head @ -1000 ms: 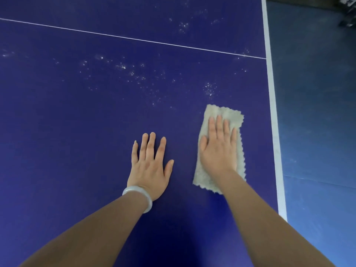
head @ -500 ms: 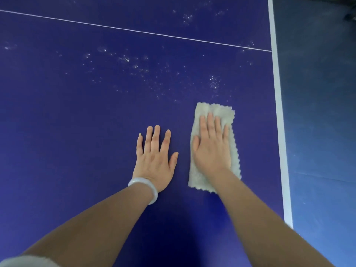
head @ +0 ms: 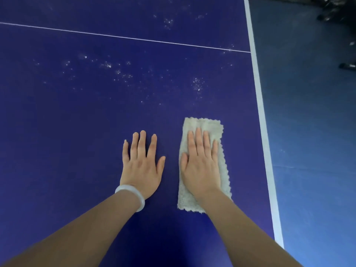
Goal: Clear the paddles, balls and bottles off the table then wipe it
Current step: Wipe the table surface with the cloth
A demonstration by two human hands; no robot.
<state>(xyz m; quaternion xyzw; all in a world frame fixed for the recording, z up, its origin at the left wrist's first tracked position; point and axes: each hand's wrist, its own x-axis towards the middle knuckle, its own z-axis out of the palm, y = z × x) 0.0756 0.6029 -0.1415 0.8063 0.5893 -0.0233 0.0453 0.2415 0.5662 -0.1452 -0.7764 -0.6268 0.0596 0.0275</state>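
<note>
The dark blue ping-pong table (head: pixel 67 132) fills the head view. A folded beige cloth (head: pixel 203 124) lies on it near the right edge. My right hand (head: pixel 201 162) presses flat on the cloth with straight fingers. My left hand (head: pixel 142 164), a pale bangle on its wrist, rests flat on the bare tabletop just left of the cloth. White specks and smears (head: pixel 197 85) dot the surface beyond both hands. No paddles, balls or bottles are in view.
A thin white centre line (head: pixel 125 37) crosses the table far from me. The white border stripe (head: pixel 264 116) marks the right edge, with blue floor (head: pixel 312 132) beyond. Dark furniture legs (head: pixel 346 65) stand at the top right.
My right hand has slid the cloth a little leftward and toward me, away from the right edge. My left hand stays flat in about the same spot.
</note>
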